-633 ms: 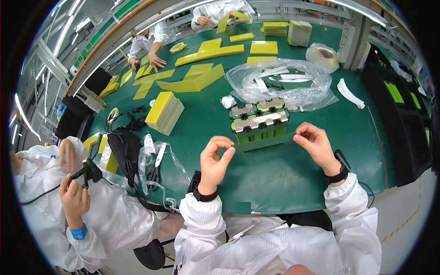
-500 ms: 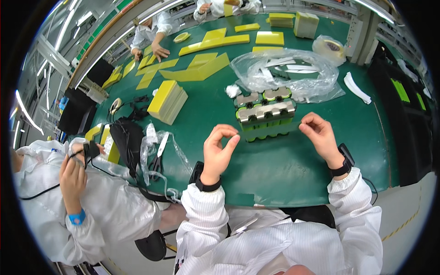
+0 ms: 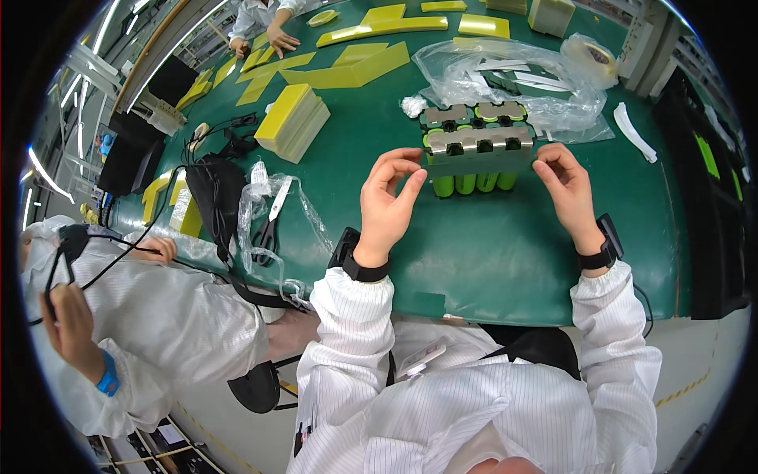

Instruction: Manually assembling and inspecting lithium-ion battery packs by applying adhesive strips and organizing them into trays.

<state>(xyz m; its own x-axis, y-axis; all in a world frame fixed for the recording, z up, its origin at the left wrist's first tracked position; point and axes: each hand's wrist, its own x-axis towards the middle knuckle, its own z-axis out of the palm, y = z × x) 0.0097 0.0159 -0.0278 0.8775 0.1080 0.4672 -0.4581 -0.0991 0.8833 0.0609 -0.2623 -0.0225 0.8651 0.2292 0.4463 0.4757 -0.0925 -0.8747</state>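
A battery pack [image 3: 477, 144] of green cylindrical cells stands on the green table, with black holders and silvery metal plates on its upper side. A thin grey-green strip [image 3: 478, 164] is stretched across its near side, hiding the middle of the cells. My left hand [image 3: 390, 202] pinches the strip's left end between thumb and fingers. At the right end, my right hand [image 3: 570, 188] pinches it the same way. Whether the strip touches the pack, I cannot tell. Both wrists wear black bands with a small device.
Behind the pack lies a clear plastic bag [image 3: 513, 75] with white strips. Yellow sheets [image 3: 347, 67] and a yellow-topped stack [image 3: 294, 122] lie farther left. Scissors [image 3: 272, 217] and a black bag [image 3: 215, 201] are nearer. A co-worker [image 3: 142, 316] sits at left, handling black cables.
Both hands and the strip have moved up against the pack's near side, just below the metal plates. The view has tilted down. The left co-worker's hand has lowered with the cable.
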